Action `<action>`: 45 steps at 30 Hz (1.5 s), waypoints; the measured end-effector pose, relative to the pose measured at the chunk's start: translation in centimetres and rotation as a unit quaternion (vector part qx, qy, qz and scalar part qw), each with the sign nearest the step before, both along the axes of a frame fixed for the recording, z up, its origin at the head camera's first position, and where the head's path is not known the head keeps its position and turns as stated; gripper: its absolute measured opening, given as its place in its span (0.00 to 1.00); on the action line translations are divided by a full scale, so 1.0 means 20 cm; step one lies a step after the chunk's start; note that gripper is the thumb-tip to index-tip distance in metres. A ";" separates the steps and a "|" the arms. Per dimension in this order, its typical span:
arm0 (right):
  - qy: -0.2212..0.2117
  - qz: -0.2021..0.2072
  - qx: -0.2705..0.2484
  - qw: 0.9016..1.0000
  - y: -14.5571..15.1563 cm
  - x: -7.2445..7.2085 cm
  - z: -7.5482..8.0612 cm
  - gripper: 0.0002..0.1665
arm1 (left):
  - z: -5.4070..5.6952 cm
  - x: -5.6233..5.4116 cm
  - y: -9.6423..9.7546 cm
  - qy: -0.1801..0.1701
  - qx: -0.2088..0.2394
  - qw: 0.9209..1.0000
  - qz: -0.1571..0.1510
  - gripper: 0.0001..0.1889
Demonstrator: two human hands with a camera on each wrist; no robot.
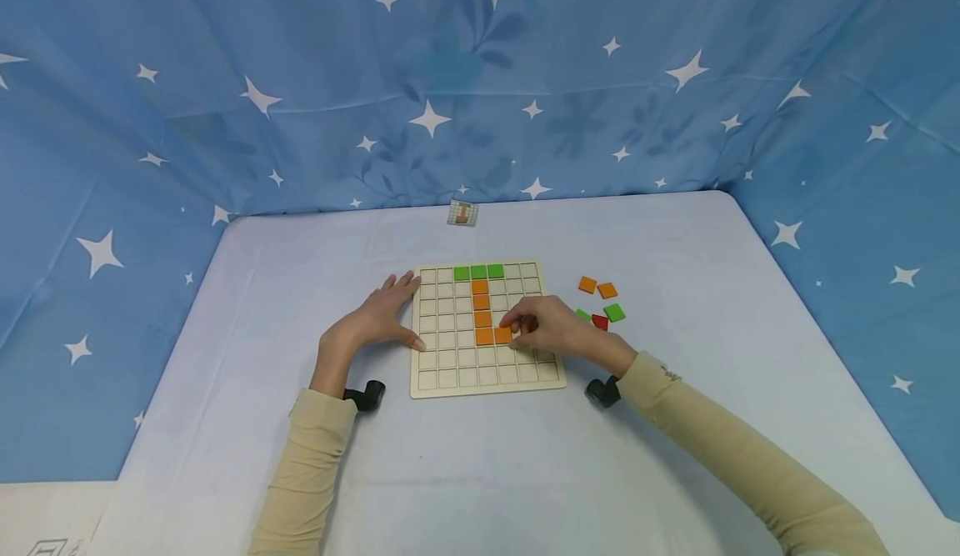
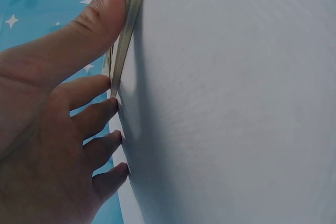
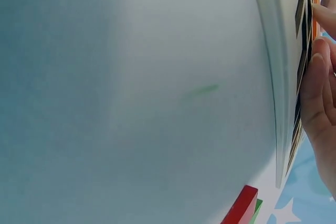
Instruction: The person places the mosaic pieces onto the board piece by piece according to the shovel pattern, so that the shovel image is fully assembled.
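A square wooden grid board [image 1: 446,383] lies on the table. Three green tiles [image 1: 478,272] form a row near its far edge, and below the middle one runs a column of orange tiles [image 1: 481,303]. My right hand [image 1: 553,327] pinches an orange square tile [image 1: 503,335] with thumb and fingertips, just right of the column's bottom tile. With fingers spread, my left hand [image 1: 378,314] rests along the board's left edge; its thumb lies over the rim. In the left wrist view the fingertips [image 2: 113,145] touch down beside the board's side.
Right of the board lie loose tiles: orange ones [image 1: 607,290], a green one [image 1: 615,313] and a red one [image 1: 600,322], with another green partly hidden by my right hand. A small pattern card [image 1: 462,212] sits at the table's far edge, before a blue starry curtain [image 1: 480,106].
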State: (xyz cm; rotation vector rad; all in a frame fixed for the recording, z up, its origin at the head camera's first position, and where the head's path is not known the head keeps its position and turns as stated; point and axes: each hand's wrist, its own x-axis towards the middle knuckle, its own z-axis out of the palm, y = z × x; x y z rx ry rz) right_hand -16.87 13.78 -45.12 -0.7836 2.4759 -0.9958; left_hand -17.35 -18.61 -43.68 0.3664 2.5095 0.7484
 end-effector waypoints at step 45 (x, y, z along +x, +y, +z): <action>-0.031 -0.151 0.001 0.988 0.33 -0.12 0.00 0.13 | 0.00 -0.01 0.00 0.000 -0.004 1.000 -0.004 0.62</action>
